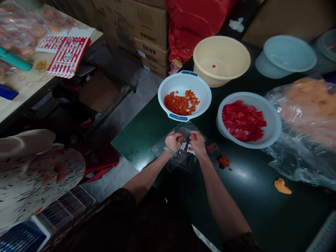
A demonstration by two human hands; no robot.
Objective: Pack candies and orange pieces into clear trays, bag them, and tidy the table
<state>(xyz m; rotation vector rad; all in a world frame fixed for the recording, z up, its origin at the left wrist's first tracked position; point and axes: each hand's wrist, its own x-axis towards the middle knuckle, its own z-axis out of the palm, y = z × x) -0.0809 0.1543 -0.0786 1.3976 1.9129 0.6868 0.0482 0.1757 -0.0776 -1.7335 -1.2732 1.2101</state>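
A dark green table (257, 206) spreads across the right, with a bulky clear bag (309, 115) of orange contents lying along its right side. Toward the far edge stands a cream basin (235, 57); nearer, a pale blue bowl (274, 120) holds red packets (243, 120), and left of it a white bowl (202, 87) holds small orange pieces (181, 105). Just on the near side of the white bowl lies the clear plastic (187, 162), flat on the table. Over it, side by side, are the left hand (173, 141) and right hand (197, 142), fingers curled inward — whether they grasp the film, I cannot tell. To their right sit a small orange heap (224, 161), a flat orange scrap (282, 186) and — smallest — a single red packet (212, 148).
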